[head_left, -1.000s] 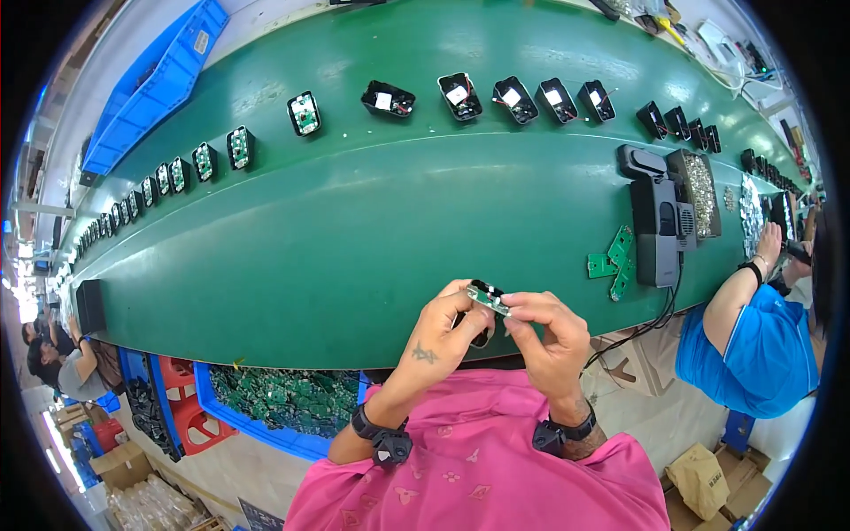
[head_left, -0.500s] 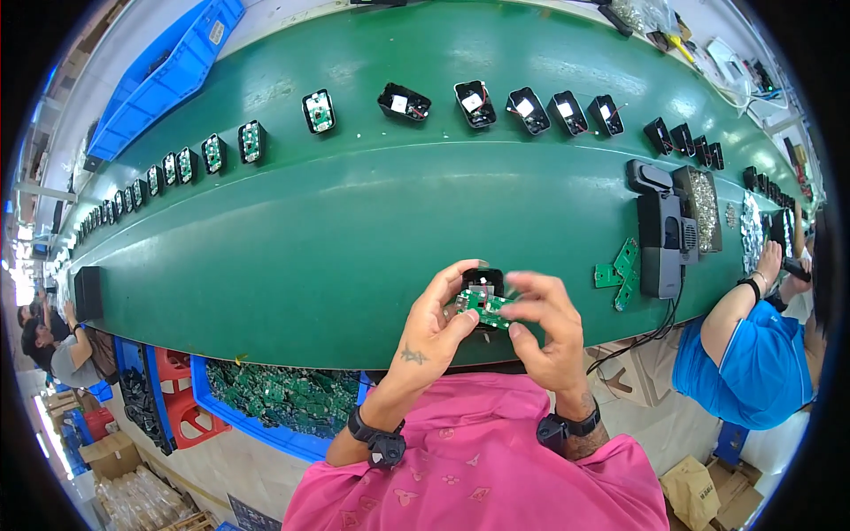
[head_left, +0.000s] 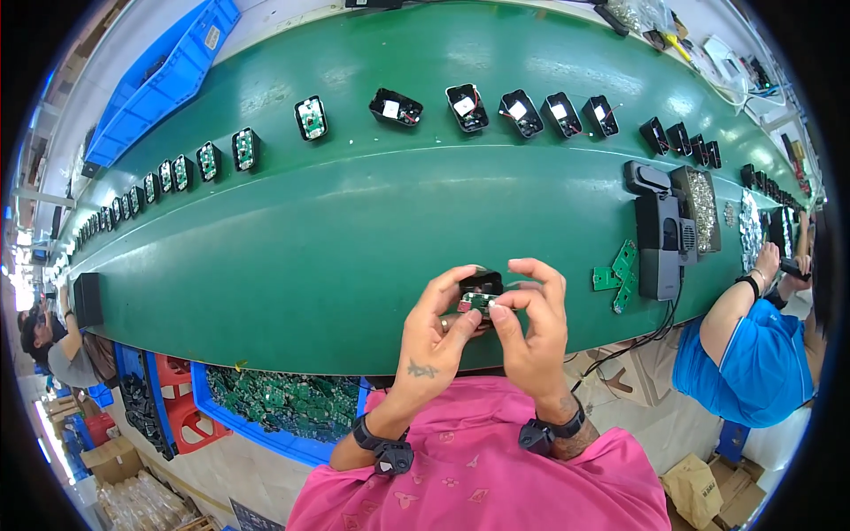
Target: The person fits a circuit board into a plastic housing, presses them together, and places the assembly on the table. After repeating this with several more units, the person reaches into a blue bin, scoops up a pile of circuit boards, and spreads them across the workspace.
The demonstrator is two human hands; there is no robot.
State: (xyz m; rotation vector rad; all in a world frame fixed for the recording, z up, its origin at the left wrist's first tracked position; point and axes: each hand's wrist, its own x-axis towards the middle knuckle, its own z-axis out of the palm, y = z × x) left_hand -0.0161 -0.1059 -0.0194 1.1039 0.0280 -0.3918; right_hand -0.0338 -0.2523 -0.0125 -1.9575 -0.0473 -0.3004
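Observation:
Close to the table's near edge, my left hand (head_left: 438,329) is wrapped round a small black plastic housing (head_left: 481,281). A green circuit board (head_left: 479,302) lies tilted at the housing's opening, with my left thumb pressing on its left part. My right hand (head_left: 537,329) pinches the board's right end between thumb and a finger, while its other fingers are raised. The board's underside and most of the housing's inside are hidden by my fingers.
Black housings (head_left: 467,108) stand in a long row across the green table (head_left: 354,221); those at left hold boards. Loose green boards (head_left: 618,276) lie by a black device (head_left: 660,243) and a parts box (head_left: 702,208). A blue bin of boards (head_left: 282,403) sits below; co-workers flank both sides.
The circuit board has turned and come closer against the housing. My right hand has moved slightly left, and its thumb and finger now grip the board's end.

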